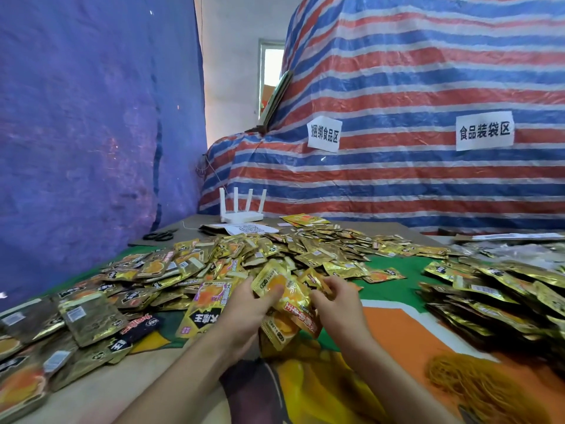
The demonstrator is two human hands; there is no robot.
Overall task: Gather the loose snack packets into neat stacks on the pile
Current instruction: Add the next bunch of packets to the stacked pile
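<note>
Both hands, left hand [244, 304] and right hand [333, 301], grip a bunch of snack packets [290, 304] just before the loose heap [275, 252]; squaring edges first should help stacking.

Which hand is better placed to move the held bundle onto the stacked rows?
Right, probably. The right hand grips the bundle on the side nearer the stacked rows, bare cloth between. The left hand, also gripping, sits beside the loose heap.
</note>
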